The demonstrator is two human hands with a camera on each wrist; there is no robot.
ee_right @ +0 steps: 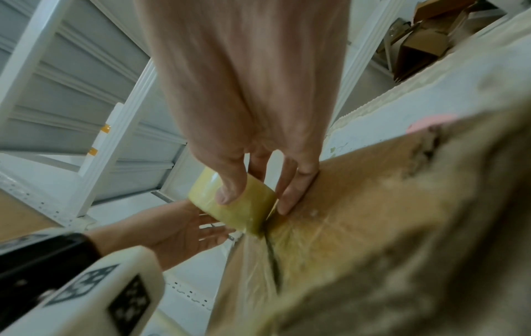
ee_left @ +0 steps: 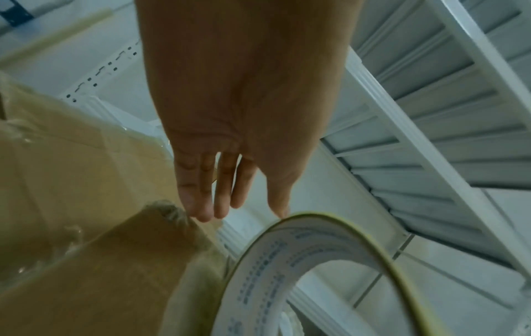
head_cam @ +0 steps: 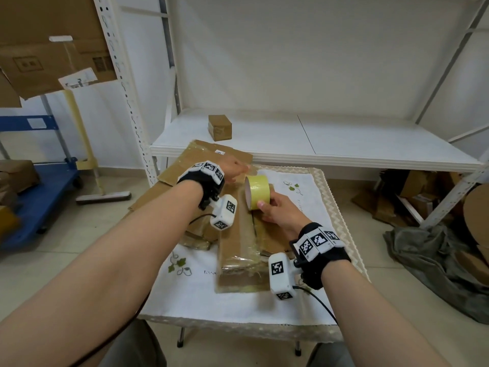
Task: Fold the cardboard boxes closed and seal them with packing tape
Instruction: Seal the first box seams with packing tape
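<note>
A long, flat cardboard box (head_cam: pixel 238 247), wrapped in clear tape, lies on the small cloth-covered table (head_cam: pixel 198 295). My right hand (head_cam: pixel 275 210) grips the yellow packing tape roll (head_cam: pixel 259 190) above the box's far end. In the right wrist view its thumb lies across the roll (ee_right: pixel 244 211) and its fingers touch the box (ee_right: pixel 359 216). My left hand (head_cam: pixel 232 168) hovers just beyond the roll with straight fingers (ee_left: pixel 207 193). The fingertips are near the box corner (ee_left: pixel 161 211) and the thumb is at the rim of the roll (ee_left: pixel 273 261). Whether it touches a tape end is unclear.
Flattened cardboard sheets (head_cam: pixel 185 168) lie at the table's far left. A white shelf (head_cam: pixel 317 144) behind carries one small box (head_cam: pixel 219 127). A blue cart (head_cam: pixel 39 202) and a floor squeegee (head_cam: pixel 103 197) stand left. Cardboard scraps (head_cam: pixel 412 197) and grey cloth (head_cam: pixel 436 260) lie right.
</note>
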